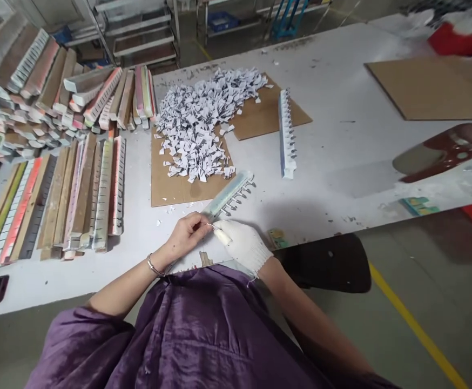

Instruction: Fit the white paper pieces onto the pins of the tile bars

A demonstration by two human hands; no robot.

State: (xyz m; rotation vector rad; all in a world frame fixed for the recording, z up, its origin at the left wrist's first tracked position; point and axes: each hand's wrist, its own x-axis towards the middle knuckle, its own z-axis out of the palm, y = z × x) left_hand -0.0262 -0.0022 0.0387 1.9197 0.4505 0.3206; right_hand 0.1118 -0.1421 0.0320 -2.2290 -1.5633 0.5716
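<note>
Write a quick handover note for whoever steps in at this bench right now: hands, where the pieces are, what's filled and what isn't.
Left hand, bare: pinches the near end of the pin strip at the table edge.
Right hand, in a white glove: touches the same end.
The strip's pins look bare.
One strip with white pieces fitted lies farther back.
Heap of white paper pieces sits on the cardboard sheet.
Stacked strips lie along the left of the table.

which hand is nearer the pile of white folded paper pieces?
Left. The left hand sits just below the paper pile; the gloved right hand lies further right, both pinching the pronged strip.
</note>
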